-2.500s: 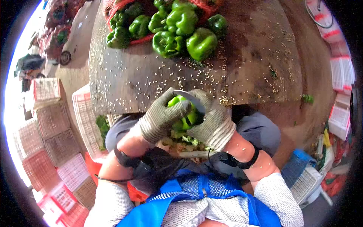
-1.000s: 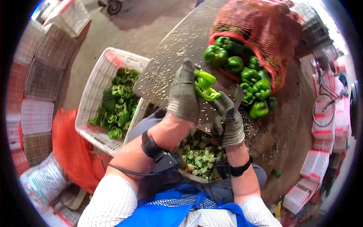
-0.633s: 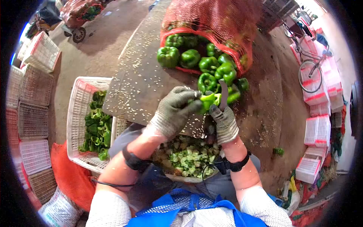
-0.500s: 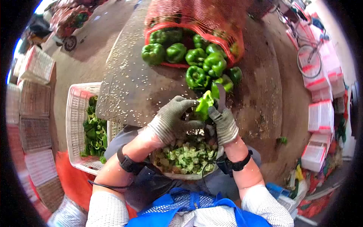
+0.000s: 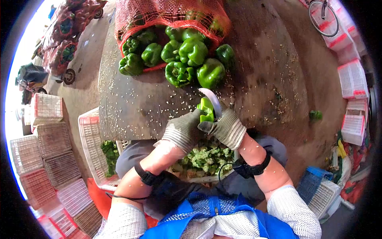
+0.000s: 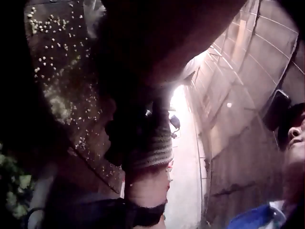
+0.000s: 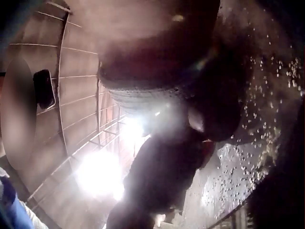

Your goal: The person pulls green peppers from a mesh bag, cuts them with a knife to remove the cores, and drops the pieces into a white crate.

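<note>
In the head view my gloved left hand (image 5: 184,129) holds a piece of cut green bell pepper (image 5: 205,108) over the near edge of the wooden table. My gloved right hand (image 5: 227,126) grips a knife with a curved blade (image 5: 213,99), which stands up along the pepper's right side. Both hands are close together, the right thumb by the pepper's lower end. Whole green bell peppers (image 5: 193,51) lie beyond them at the mouth of a red mesh sack (image 5: 171,14). In both wrist views the hands are dark and what they hold is hidden.
Below the hands, between the knees, is a container of pale green pepper scraps (image 5: 207,161). A white crate (image 5: 88,129) with green pepper pieces stands at the left. Seeds dot the wooden table (image 5: 262,87). Stacked crates (image 5: 59,169) line the far left.
The pepper, earlier whole-looking between both hands, was opened and is now a smaller piece. The hands went up, then came back toward the body. The head view swung left and back.
</note>
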A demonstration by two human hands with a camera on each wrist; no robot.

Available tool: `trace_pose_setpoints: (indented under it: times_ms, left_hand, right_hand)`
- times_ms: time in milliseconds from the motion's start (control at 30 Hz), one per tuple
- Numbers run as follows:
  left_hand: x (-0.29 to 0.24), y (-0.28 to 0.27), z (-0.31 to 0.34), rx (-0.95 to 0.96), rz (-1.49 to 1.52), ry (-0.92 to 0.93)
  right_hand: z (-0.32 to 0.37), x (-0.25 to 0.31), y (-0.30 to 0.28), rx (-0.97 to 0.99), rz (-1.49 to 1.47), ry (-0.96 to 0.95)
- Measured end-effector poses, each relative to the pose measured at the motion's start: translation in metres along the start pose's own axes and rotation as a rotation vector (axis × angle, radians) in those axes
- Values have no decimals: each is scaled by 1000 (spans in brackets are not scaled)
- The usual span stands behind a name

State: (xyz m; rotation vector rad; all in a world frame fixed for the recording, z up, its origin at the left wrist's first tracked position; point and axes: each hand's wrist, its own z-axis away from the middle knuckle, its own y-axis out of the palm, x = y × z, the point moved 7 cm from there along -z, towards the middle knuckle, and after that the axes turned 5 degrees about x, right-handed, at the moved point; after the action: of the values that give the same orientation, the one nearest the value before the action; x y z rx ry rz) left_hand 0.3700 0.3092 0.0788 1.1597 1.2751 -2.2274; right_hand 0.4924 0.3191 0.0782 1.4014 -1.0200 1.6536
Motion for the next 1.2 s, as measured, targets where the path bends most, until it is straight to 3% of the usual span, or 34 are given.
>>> trace_pose_setpoints:
  times_ms: [133,233,267,333,467,533,567,633,667,733,800,833,867,933,1000,1067,1133,1200]
  left_hand:
    - [-19,-6,0,92,-305,-40]
    - [-30,-23,11,-116,-373,95]
    - [-31,-25,13,-120,-373,79]
    - [-34,-25,13,-37,-200,108]
    - [-22,-18,13,185,61,170]
    - [-18,-17,13,275,279,177]
    - [-11,-16,16,423,302,51]
    - [2,-15,13,501,392,32]
    - [5,-13,14,535,437,27]
    - [9,-20,9,313,504,-60]
    - [17,-31,4,24,450,-88]
    - [19,-38,5,-57,533,-223]
    - [11,-48,8,-121,569,-173]
    - [16,-43,19,-75,575,-129]
    - [10,-32,24,167,268,12]
    - [15,-19,34,289,215,-92]
    - [3,-35,35,-9,174,128]
    - [-25,-55,41,-252,-75,316]
  right_hand:
    - [4,12,0,-11,-47,-56]
    - [4,24,0,-44,-45,-151]
    - [5,20,0,-33,-45,-92]
    - [7,14,2,-5,-46,20]
    - [8,26,11,79,-136,56]
    - [8,30,11,78,-45,62]
    - [8,30,11,85,8,73]
    - [8,29,14,183,9,226]
    - [5,22,13,134,-51,174]
    - [-8,11,11,37,-162,65]
    - [-14,-5,2,-28,-249,142]
    - [-16,-18,-3,-74,-275,143]
    - [-15,-27,-4,-102,-344,139]
    - [-15,-38,-7,-158,-481,127]
    - [-14,-43,-12,-165,-471,126]
    - [-9,-45,-17,-173,-464,126]
    - [-6,-44,-16,-164,-463,116]
    - [-6,-42,-2,-81,-372,39]
